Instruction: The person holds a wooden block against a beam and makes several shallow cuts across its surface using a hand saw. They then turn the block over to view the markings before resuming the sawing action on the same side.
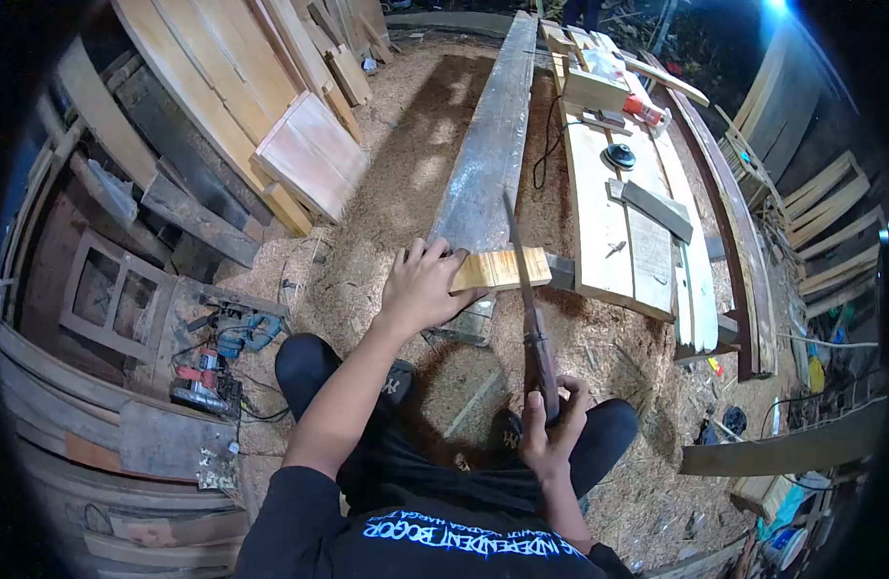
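Long grey plank [485, 145] ran lengthwise, mid-view. Pale boards [603, 261] lay right of it. Long-bladed tool [537, 338]: right hand [552, 439] closed round handle, blade across block's right part, contact unclear. Wood block [502, 270] sat at plank's near end, left hand [420, 288] pinching its left end.

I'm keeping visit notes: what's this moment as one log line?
left grip: wood block; right grip: long tool; block: at near end of grey plank; tool: crosses block in view; contact: unclear
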`<state>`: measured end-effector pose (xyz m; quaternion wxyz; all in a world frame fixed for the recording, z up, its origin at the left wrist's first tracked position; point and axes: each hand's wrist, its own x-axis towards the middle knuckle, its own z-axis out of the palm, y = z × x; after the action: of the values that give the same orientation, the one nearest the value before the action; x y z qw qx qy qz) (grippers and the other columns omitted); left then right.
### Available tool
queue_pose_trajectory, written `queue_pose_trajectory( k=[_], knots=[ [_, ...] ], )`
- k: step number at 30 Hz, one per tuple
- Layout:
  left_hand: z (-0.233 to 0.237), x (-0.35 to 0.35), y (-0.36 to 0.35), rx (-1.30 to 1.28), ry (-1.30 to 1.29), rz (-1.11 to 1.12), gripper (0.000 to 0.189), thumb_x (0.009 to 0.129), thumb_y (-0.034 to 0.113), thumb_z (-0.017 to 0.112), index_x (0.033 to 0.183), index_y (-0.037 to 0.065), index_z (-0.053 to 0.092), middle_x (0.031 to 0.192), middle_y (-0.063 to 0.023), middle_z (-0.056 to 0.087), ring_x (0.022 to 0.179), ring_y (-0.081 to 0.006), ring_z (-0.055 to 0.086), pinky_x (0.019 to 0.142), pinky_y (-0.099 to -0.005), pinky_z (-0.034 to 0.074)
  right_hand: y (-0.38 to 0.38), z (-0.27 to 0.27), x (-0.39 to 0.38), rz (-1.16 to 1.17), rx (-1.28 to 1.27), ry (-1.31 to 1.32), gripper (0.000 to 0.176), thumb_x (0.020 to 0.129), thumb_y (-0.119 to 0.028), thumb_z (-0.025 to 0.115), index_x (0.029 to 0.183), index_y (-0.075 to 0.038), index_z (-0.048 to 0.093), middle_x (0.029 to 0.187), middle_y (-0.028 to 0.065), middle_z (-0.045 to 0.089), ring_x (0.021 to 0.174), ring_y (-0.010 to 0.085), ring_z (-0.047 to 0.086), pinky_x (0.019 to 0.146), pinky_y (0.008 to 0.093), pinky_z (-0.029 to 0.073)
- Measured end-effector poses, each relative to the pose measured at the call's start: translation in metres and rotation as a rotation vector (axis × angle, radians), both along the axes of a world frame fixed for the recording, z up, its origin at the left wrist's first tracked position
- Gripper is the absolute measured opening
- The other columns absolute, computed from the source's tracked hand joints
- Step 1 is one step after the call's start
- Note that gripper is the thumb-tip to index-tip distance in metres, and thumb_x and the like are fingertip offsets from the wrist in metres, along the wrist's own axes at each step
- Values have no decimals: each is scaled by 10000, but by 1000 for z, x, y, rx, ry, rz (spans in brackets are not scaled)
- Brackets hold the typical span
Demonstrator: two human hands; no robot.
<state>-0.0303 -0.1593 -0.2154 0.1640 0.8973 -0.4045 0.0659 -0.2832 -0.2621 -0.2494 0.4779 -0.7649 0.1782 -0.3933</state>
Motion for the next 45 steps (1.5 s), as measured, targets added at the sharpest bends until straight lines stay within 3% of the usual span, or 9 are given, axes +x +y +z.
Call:
queue_pose_trajectory(
  k=[3, 5, 9, 28, 30, 36, 37, 39, 45],
  knots=[
    [9, -3, -1, 57, 52, 37, 529, 964, 533, 666, 1267, 106, 746, 1280, -116, 631, 1225, -342, 556, 1032, -503, 463, -3, 1, -3, 32, 181, -8, 393, 1021, -179, 636, 1332, 44, 547, 1017, 126, 691, 888, 238, 683, 828, 361, 546],
    [-4, 2, -3, -11, 34, 58, 475, 1000, 499, 623, 1226, 107, 765, 1250, -110, 643, 1207, -338, 568, 1025, -497, 470, -13, 11, 1, 45, -451, 77, 554, 992, -112, 681, 1488, 33, 480, 1350, 272, 607, 1137, 306, 688, 884, 357, 578],
    [-13, 9, -6, -123, 34, 104, 398, 1072, 396, 526, 1121, 115, 804, 1163, -86, 675, 1138, -321, 605, 1009, -486, 487, -2, 6, -2, 234, 67, 92, 483, 1069, -136, 550, 1503, 66, 493, 1402, 206, 624, 1329, 278, 584, 1150, 388, 408],
    [-16, 9, -2, -165, 9, 62, 379, 1048, 406, 576, 1154, 119, 798, 1164, -95, 688, 1147, -324, 623, 1050, -491, 477, 21, 4, -3, 20, 245, 110, 453, 1078, -155, 547, 1467, 78, 549, 1310, 267, 697, 1185, 299, 710, 987, 377, 535],
    [-17, 13, -2, -105, 9, 51, 464, 1012, 498, 622, 1226, 115, 775, 1207, -99, 673, 1192, -322, 612, 1090, -487, 455, 16, -6, -2, -1, -52, 46, 445, 1110, -178, 529, 1506, 25, 537, 820, -8, 600, 598, 25, 454, 550, 207, 359],
    [-12, 11, -2, 1, 39, 29, 636, 894, 592, 738, 1333, 131, 720, 1247, -79, 631, 1253, -307, 569, 1136, -521, 395, 26, -6, -12, 21, 24, 90, 497, 1106, -232, 543, 1501, 69, 520, 707, -14, 569, 552, 35, 449, 522, 219, 346],
    [-10, 11, -1, 19, 41, 18, 652, 870, 584, 764, 1346, 140, 712, 1243, -77, 623, 1255, -301, 563, 1128, -528, 395, 27, -4, -13, 20, 24, 96, 497, 1106, -232, 543, 1501, 69, 520, 707, -14, 569, 552, 35, 449, 522, 219, 346],
    [-8, 12, 0, 23, 46, 5, 656, 845, 563, 788, 1350, 153, 708, 1237, -76, 613, 1246, -297, 559, 1114, -525, 401, 30, 1, -15, 27, 86, 117, 473, 1057, -134, 559, 1466, 102, 539, 1237, 272, 732, 988, 253, 757, 889, 337, 563],
    [-10, 12, 2, 1, 33, -16, 646, 802, 494, 823, 1353, 181, 698, 1234, -77, 594, 1223, -294, 545, 1090, -510, 409, 26, 2, -15, 22, 115, 154, 482, 1059, -138, 558, 1479, 96, 531, 1211, 236, 744, 892, 187, 729, 826, 298, 557]
  ],
)
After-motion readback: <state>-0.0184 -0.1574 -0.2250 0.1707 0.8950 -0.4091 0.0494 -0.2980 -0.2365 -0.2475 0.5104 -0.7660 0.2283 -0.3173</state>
